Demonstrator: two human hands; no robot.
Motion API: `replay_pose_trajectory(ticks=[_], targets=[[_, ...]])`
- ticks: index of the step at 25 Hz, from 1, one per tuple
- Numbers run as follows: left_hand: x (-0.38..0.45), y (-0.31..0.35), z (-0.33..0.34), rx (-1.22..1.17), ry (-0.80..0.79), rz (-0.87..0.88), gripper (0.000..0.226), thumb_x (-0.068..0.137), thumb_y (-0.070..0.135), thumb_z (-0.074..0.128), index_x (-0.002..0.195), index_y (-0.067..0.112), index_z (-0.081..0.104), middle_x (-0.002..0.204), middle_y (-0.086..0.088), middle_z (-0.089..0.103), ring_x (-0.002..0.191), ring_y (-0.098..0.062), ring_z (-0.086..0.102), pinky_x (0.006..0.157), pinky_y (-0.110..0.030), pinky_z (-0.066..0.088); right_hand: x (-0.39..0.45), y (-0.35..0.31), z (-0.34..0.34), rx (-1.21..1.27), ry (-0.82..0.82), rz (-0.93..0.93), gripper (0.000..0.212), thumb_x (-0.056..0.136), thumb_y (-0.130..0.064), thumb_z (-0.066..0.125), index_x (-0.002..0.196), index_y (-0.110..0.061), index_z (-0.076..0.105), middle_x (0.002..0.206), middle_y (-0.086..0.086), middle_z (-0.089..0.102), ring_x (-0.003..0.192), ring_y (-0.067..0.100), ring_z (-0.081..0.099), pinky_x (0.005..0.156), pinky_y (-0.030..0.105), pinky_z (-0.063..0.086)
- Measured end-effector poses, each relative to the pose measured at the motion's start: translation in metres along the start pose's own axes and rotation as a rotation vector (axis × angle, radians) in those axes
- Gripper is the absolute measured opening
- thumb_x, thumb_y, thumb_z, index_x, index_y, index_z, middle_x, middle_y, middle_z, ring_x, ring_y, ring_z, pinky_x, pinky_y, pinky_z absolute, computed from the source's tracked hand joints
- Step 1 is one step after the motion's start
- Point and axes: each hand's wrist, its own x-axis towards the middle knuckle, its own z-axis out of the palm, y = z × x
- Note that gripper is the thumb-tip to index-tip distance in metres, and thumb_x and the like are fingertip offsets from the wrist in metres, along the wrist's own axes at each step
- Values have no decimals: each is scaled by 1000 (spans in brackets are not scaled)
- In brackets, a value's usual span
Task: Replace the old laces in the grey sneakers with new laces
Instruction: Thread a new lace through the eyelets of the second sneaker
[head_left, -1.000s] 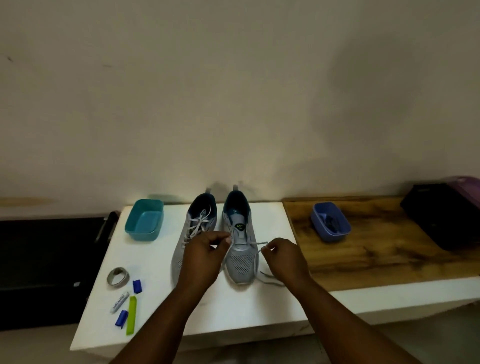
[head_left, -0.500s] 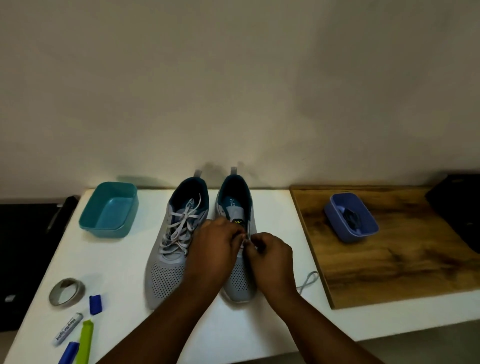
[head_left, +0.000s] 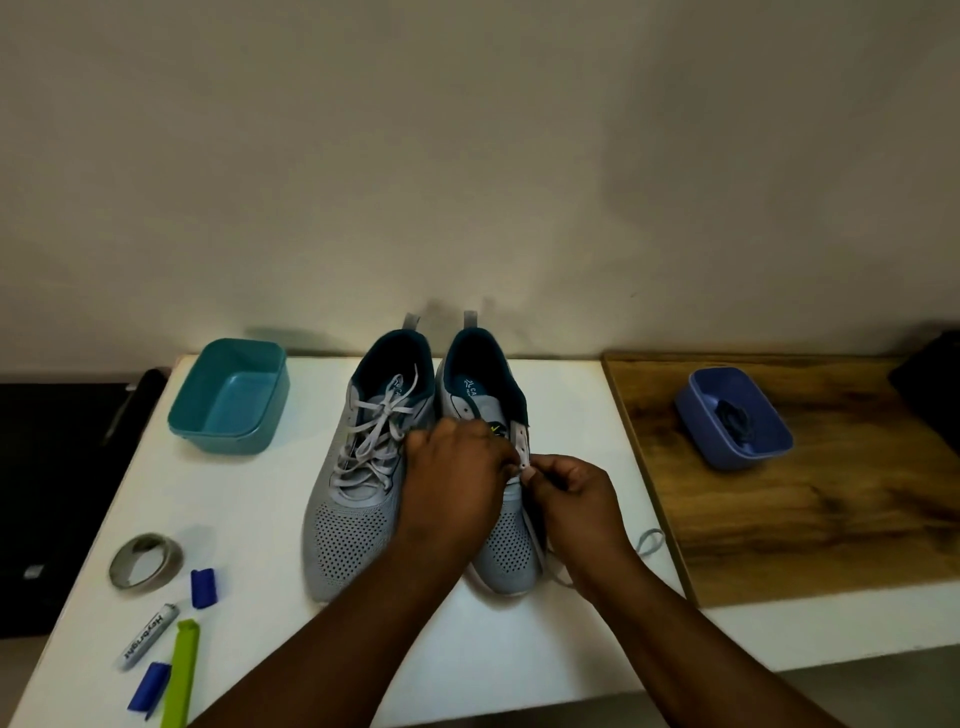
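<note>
The right grey mesh sneaker (head_left: 493, 457) points its toe at the person. Both hands sit on it. The right hand (head_left: 576, 499) pinches its pale lace (head_left: 524, 470) at an eyelet; the left hand (head_left: 457, 483) probably holds the tongue.

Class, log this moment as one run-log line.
step: unlacing right sneaker | left hand: on tongue | right hand: pinching lace | left sneaker: laced
</note>
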Motion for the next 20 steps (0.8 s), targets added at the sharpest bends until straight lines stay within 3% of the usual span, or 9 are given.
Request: replay_pose_trajectory(ticks=[5, 10, 15, 20], targets=[[-4, 1, 6, -41, 52, -80, 20, 95, 47, 57, 106, 39, 72, 107, 15, 65, 107, -14, 54, 90, -40, 37, 3, 6, 3, -37, 7, -20, 18, 97, -2, 65, 99, -12, 80, 94, 7, 79, 96, 26, 76, 92, 47, 60], [-4, 3, 6, -74, 54, -98, 15, 93, 44, 61, 101, 38, 72, 104, 15, 67, 107, -13, 55, 90, -40, 37, 1, 7, 2, -68, 17, -31, 17, 96, -7, 67, 98, -16, 81, 93, 4, 80, 95, 24, 76, 93, 50, 59], [-4, 4, 6, -17, 30, -62, 15, 93, 42, 61, 101, 36, 73, 103, 11, 68, 103, -14, 60, 91, -41, 40, -2, 11, 3, -273, -20, -179, 20, 91, -33, 63, 101, -32, 80, 94, -8, 79, 93, 13, 75, 88, 50, 60], [2, -10, 6, -120, 26, -9, 13, 86, 46, 71, 95, 38, 76, 91, 12, 72, 89, -12, 64, 83, -41, 50, 6, 3, -11, -349, -74, -177, 13, 97, -21, 66, 93, -24, 78, 88, -4, 77, 87, 13, 73, 85, 46, 60]])
